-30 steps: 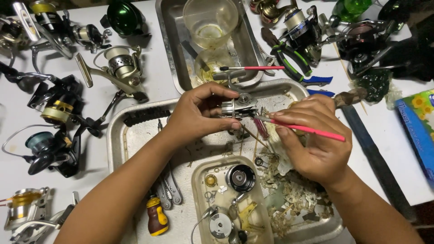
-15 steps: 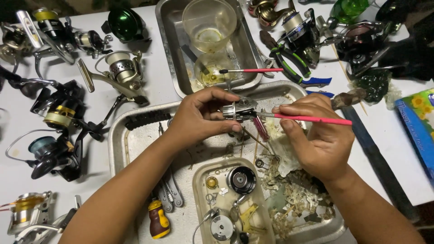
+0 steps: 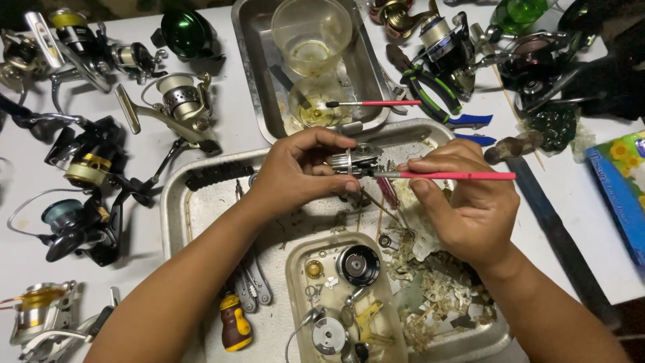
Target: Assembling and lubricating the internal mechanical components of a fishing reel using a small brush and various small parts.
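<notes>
Our left hand (image 3: 299, 171) curls palm-down, fingers and thumb pinched closed at its right edge. Our right hand (image 3: 463, 202) faces it, fingertips nearly meeting, thumb and forefinger pressed together. Both forearms angle in from below.

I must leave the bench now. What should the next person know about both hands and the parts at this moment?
Left hand: pinches a small silver reel part above the large metal tray.
Right hand: holds a pink brush, tip at the part.
Small plastic tray in front holds loose reel pieces. A second brush rests on the dish in the far tray.
Done: reel taken apart, to judge by the loose pieces. Left: brushing is in hand; other reels lie on the table at left.
</notes>
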